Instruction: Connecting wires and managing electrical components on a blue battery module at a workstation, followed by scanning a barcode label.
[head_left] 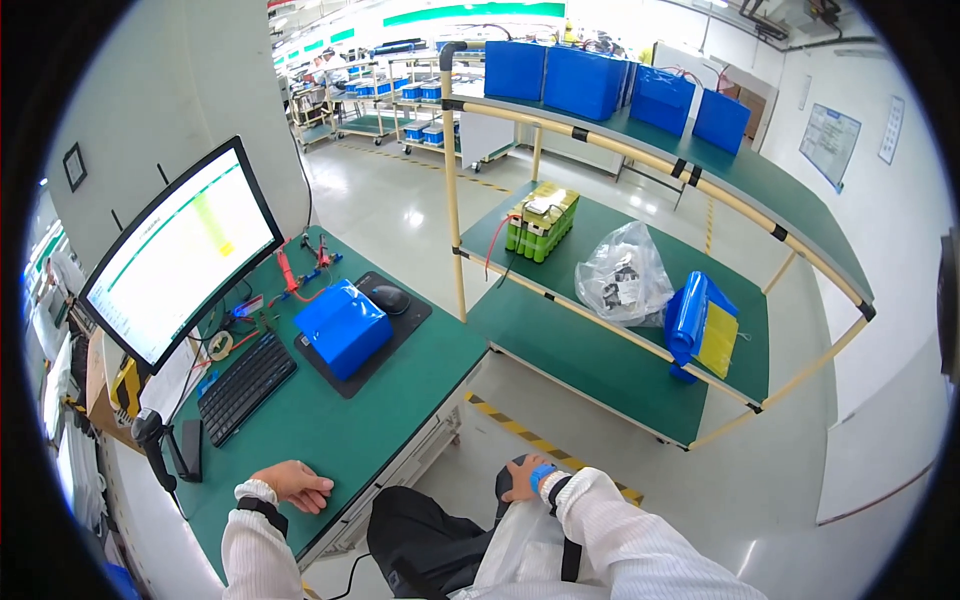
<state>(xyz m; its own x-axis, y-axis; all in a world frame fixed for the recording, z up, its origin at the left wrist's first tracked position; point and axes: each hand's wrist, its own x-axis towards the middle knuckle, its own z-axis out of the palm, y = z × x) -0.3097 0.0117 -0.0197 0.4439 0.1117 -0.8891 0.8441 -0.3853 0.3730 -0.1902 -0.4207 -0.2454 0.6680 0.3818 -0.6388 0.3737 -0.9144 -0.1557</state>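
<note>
My left hand point(292, 485) rests near the front edge of the green desk point(340, 440); its fingers are curled in, with nothing visible in them. Lower right of centre, my right hand point(522, 478) lies over my dark-clothed knee, fingers draped and holding nothing; a blue band circles that wrist. Farther back on the desk, a blue-wrapped block point(345, 325) sits on a black mouse pad point(410, 335), beside a mouse point(390, 299). Closer to my left hand are a black keyboard point(247, 388) and a handheld scanner point(150, 435) on the left.
A lit monitor point(185, 260) stands at the desk's left. To the right, a shelf rack point(600, 340) carries a green battery pack point(541, 222), a clear plastic bag point(625, 280) and blue wrap point(690, 320). Several blue packs point(582, 82) stand on its top shelf.
</note>
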